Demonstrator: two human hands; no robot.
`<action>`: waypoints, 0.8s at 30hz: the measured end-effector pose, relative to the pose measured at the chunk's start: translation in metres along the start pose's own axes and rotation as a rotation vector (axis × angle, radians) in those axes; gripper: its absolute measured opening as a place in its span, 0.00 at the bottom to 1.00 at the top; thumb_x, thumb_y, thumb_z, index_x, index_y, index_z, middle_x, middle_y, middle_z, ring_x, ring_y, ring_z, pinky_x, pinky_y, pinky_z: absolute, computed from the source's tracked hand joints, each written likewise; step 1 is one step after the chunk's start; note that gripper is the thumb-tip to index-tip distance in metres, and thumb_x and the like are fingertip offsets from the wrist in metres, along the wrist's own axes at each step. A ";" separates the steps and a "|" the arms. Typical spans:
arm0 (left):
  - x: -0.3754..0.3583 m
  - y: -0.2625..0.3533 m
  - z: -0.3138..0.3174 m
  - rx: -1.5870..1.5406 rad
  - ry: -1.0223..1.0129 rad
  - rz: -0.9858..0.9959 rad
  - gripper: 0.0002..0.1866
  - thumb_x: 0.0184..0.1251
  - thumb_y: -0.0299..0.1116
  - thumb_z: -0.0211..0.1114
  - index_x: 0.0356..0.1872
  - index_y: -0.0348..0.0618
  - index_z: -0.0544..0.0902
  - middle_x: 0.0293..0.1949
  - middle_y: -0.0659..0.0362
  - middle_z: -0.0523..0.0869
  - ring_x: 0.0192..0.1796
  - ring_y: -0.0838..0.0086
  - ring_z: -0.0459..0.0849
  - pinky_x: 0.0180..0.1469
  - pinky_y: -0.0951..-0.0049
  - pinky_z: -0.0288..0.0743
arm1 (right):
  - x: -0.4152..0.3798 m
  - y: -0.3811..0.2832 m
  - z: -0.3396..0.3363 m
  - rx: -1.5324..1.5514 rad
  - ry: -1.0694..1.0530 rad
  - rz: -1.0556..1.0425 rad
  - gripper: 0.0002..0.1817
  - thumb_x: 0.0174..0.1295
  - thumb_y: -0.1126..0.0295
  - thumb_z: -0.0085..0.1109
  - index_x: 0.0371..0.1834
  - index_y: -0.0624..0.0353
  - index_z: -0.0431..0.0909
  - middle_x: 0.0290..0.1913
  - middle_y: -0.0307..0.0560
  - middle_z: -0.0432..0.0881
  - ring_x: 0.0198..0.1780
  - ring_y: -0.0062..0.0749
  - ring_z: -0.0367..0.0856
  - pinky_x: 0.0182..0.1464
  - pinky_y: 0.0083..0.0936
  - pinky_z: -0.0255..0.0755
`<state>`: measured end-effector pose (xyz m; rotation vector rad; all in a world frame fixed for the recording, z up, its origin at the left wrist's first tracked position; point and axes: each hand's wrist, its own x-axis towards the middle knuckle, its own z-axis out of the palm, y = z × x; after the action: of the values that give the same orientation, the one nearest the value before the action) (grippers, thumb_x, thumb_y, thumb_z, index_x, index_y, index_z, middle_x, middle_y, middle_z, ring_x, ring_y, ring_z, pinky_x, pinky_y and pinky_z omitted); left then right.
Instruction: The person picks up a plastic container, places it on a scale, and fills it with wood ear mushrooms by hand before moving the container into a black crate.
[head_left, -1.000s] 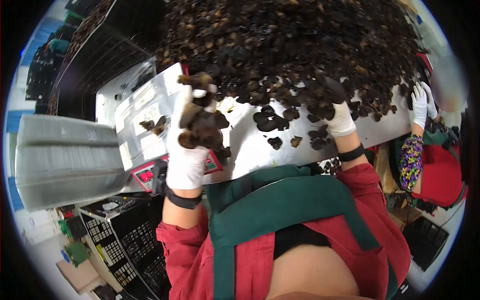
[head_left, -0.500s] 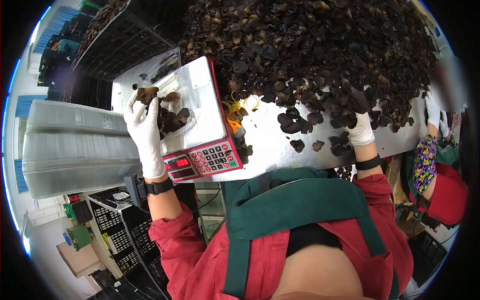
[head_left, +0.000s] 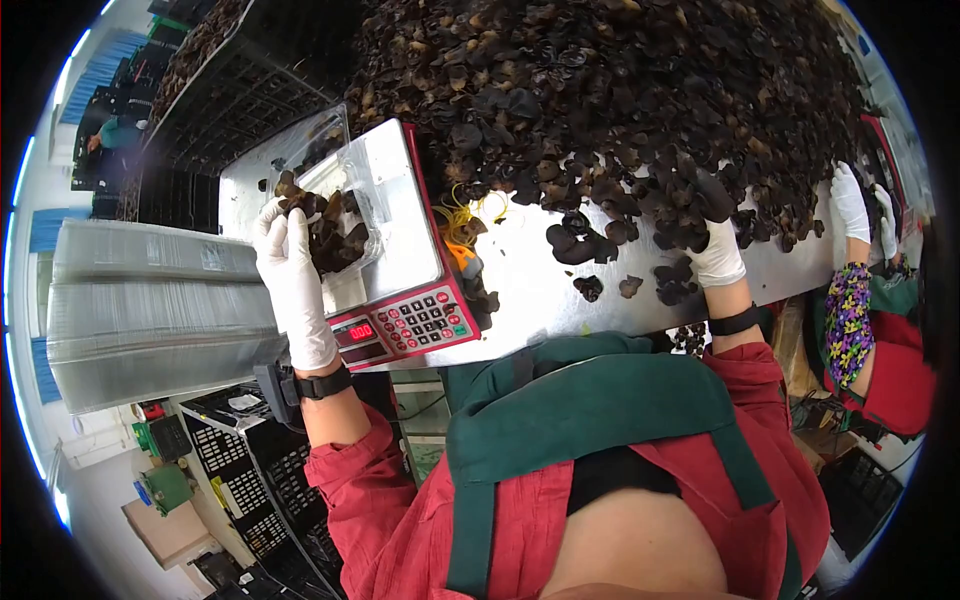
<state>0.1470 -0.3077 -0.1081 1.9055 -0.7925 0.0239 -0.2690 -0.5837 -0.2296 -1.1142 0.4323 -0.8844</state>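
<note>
My left hand (head_left: 285, 240), in a white glove, pinches a brown wood ear mushroom (head_left: 290, 188) at the near side of a clear plastic tray (head_left: 372, 232). More dark wood ear pieces lie inside that tray. It rests on the plate of a red and white digital scale (head_left: 408, 205), whose red display reads zero. At the front edge of a big heap, my gloved right hand (head_left: 718, 258) is closed around a cluster of wood ear mushrooms (head_left: 688, 212). The cluster hides most of its fingers.
A large wood ear heap (head_left: 610, 90) covers the back of the metal table (head_left: 530, 270). Stacked clear trays (head_left: 160, 300) stand left, below a black crate (head_left: 260, 100). Yellow rubber bands (head_left: 460, 215) lie beside the scale. A co-worker's gloved hand (head_left: 850, 200) is at far right.
My left hand has brought its mushroom down closer to the pieces in the tray. My right hand stays at the heap with its cluster. The co-worker's hands have shifted at the far right.
</note>
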 end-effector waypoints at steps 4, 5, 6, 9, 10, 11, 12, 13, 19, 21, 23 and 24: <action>-0.004 0.003 -0.003 -0.132 -0.066 -0.021 0.12 0.77 0.29 0.61 0.53 0.34 0.84 0.58 0.58 0.79 0.51 0.74 0.84 0.59 0.72 0.75 | -0.008 -0.008 0.010 -0.329 -0.043 -0.152 0.27 0.73 0.61 0.56 0.70 0.63 0.70 0.65 0.50 0.77 0.65 0.36 0.77 0.68 0.36 0.72; -0.003 -0.001 -0.005 -0.166 -0.062 -0.035 0.12 0.77 0.28 0.60 0.54 0.34 0.84 0.59 0.58 0.79 0.49 0.74 0.85 0.58 0.72 0.76 | -0.007 -0.007 0.006 -0.328 -0.040 -0.152 0.27 0.73 0.61 0.56 0.70 0.63 0.70 0.65 0.50 0.77 0.65 0.36 0.77 0.68 0.36 0.72; -0.003 -0.003 -0.005 -0.201 -0.056 -0.049 0.12 0.77 0.27 0.60 0.55 0.35 0.84 0.60 0.58 0.79 0.47 0.74 0.86 0.57 0.72 0.77 | -0.005 -0.004 0.001 -0.073 -0.007 -0.007 0.26 0.73 0.62 0.56 0.71 0.63 0.69 0.66 0.50 0.77 0.66 0.36 0.77 0.68 0.36 0.72; -0.008 0.019 0.004 -0.220 0.023 -0.048 0.09 0.74 0.29 0.64 0.42 0.33 0.88 0.45 0.61 0.85 0.46 0.82 0.78 0.53 0.79 0.70 | -0.005 0.000 0.002 0.067 -0.010 0.022 0.26 0.73 0.64 0.55 0.71 0.63 0.69 0.66 0.50 0.77 0.66 0.36 0.76 0.68 0.36 0.72; -0.007 0.015 0.001 -0.221 0.021 -0.047 0.09 0.74 0.29 0.64 0.42 0.33 0.88 0.45 0.61 0.85 0.46 0.82 0.78 0.53 0.79 0.70 | -0.005 0.001 0.004 -0.050 -0.050 -0.093 0.26 0.73 0.65 0.55 0.71 0.63 0.69 0.66 0.50 0.77 0.65 0.36 0.77 0.68 0.36 0.72; -0.004 0.006 -0.005 -0.101 -0.022 0.051 0.08 0.74 0.29 0.65 0.38 0.34 0.87 0.43 0.62 0.85 0.44 0.83 0.79 0.49 0.81 0.71 | -0.006 0.001 0.003 -0.050 -0.048 -0.093 0.26 0.73 0.65 0.55 0.71 0.63 0.69 0.66 0.50 0.77 0.65 0.36 0.77 0.68 0.36 0.72; -0.003 -0.001 -0.009 0.021 -0.063 0.149 0.09 0.73 0.28 0.65 0.33 0.34 0.87 0.41 0.62 0.85 0.42 0.84 0.79 0.46 0.83 0.71 | -0.006 0.001 0.001 -0.079 -0.053 -0.079 0.25 0.73 0.65 0.55 0.71 0.63 0.70 0.65 0.49 0.77 0.65 0.36 0.77 0.68 0.36 0.73; -0.002 -0.003 -0.011 0.024 -0.064 0.147 0.09 0.73 0.28 0.65 0.33 0.34 0.87 0.41 0.62 0.85 0.42 0.84 0.79 0.46 0.83 0.71 | -0.005 0.002 0.000 -0.107 -0.058 -0.065 0.25 0.73 0.66 0.55 0.70 0.63 0.70 0.65 0.49 0.77 0.64 0.36 0.77 0.68 0.36 0.73; 0.001 -0.019 -0.009 0.088 -0.108 -0.015 0.10 0.72 0.26 0.66 0.29 0.36 0.84 0.38 0.63 0.87 0.41 0.84 0.82 0.46 0.85 0.71 | -0.008 0.002 0.001 -0.117 -0.061 -0.119 0.25 0.73 0.67 0.57 0.70 0.63 0.70 0.63 0.48 0.78 0.63 0.34 0.78 0.66 0.34 0.74; 0.002 -0.008 -0.003 -0.064 -0.131 -0.042 0.05 0.72 0.26 0.66 0.38 0.36 0.86 0.38 0.62 0.88 0.42 0.84 0.82 0.49 0.82 0.73 | -0.009 0.004 -0.002 -0.273 -0.059 -0.177 0.25 0.73 0.67 0.57 0.70 0.63 0.70 0.64 0.48 0.78 0.63 0.34 0.78 0.66 0.33 0.74; -0.001 0.013 0.004 -0.061 -0.120 -0.082 0.03 0.71 0.25 0.67 0.39 0.37 0.86 0.37 0.62 0.87 0.41 0.83 0.82 0.48 0.81 0.74 | -0.009 0.007 -0.006 -0.430 -0.059 -0.234 0.25 0.73 0.67 0.57 0.70 0.63 0.70 0.64 0.48 0.77 0.63 0.33 0.78 0.67 0.33 0.73; -0.002 0.018 0.005 -0.059 -0.108 -0.120 0.02 0.70 0.23 0.68 0.40 0.38 0.86 0.37 0.63 0.86 0.40 0.83 0.81 0.48 0.79 0.74 | -0.008 0.009 -0.011 -0.272 -0.052 -0.133 0.24 0.72 0.69 0.57 0.70 0.63 0.70 0.65 0.48 0.77 0.63 0.33 0.78 0.67 0.33 0.72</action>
<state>0.1338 -0.3154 -0.0964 1.9074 -0.7410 -0.1763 -0.2780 -0.5825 -0.2428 -1.4261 0.4486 -0.9287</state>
